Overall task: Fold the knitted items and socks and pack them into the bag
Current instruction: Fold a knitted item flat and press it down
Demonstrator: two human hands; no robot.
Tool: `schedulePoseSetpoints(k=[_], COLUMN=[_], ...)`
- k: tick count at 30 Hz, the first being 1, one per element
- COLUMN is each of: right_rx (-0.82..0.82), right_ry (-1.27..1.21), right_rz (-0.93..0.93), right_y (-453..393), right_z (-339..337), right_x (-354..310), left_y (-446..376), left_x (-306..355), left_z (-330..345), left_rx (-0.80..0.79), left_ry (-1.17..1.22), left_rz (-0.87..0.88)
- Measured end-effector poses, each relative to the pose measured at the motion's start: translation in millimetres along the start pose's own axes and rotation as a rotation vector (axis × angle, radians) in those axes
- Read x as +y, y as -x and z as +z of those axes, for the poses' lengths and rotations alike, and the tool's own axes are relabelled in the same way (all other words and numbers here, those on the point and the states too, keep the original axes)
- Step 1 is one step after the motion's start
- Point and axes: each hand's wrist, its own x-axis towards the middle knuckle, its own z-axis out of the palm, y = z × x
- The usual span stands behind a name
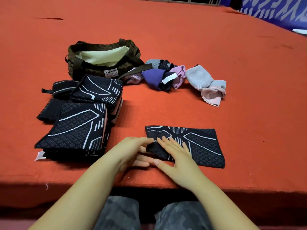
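One black knitted piece [186, 146] with white line patterns lies flat near the front edge of the red-covered table [216, 63], a bit right of the middle. Both hands are on its left end: the right hand [176, 156] rests flat on top with fingers spread and straight, not gripping anything, and the left hand [132, 150] sits at the piece's left edge with fingertips touching the fabric. Can't really tell if those left fingers are pinching the edge or just pressing it.

Over toward the front-left there's a stack of folded knitted pieces [78, 128] in the same black pattern, and a second smaller stack [99, 92] just behind it. A small black rolled item [64, 87] sits at the left of that one.

Further back, the camo bag [103, 60] stands open, pale lining showing, "FASHION" label on the front. Right beside it is a jumble of socks [166, 75] in purple, pink, grey and black, with a grey-and-pink pair [206, 83] at the right end.
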Motion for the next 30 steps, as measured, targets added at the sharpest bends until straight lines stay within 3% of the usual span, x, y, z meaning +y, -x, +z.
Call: schedulePoseSetpoints(k=[6, 9, 14, 18, 20, 22, 27, 30], right_rx=[0.005, 0.152, 0.404, 0.327, 0.295, 0.329, 0.255, 0.293], right_ry=[-0.051, 0.002, 0.047, 0.094, 0.097, 0.122, 0.071, 0.038], right_rz=[-0.025, -0.014, -0.023, -0.006, -0.001, -0.004, -0.021, -0.012], right_y=[0.2, -1.6, -3.8, -1.3, -0.4, -0.2, -2.3, -3.0], right_z=[-2.4, 2.6, 15.6, 17.3, 17.1, 20.4, 23.3, 25.1], right_x=[-5.3, -6.1, -5.1, -3.2, -6.3, -8.3, -27.6, -33.0], left_y=[-1.1, -2.6, 0.8, 4.0, 3.4, 3.6, 8.8, 12.2], left_x=[-26.2, -28.2, -31.3, -38.9, -41.6, -42.1, -17.3, -8.7], left_z=[10.3, 9.0, -3.8, -17.2, -20.1, -19.0, -4.6, -5.1], left_rx=[0.131, 0.204, 0.368, 0.498, 0.44, 0.384, 0.146, 0.057], left_ry=[0.083, 0.005, -0.425, -1.084, -1.163, -0.958, 0.23, 0.494], left_rz=[0.234, 0.376, 0.592, 0.772, 0.74, 0.625, 0.077, -0.004])
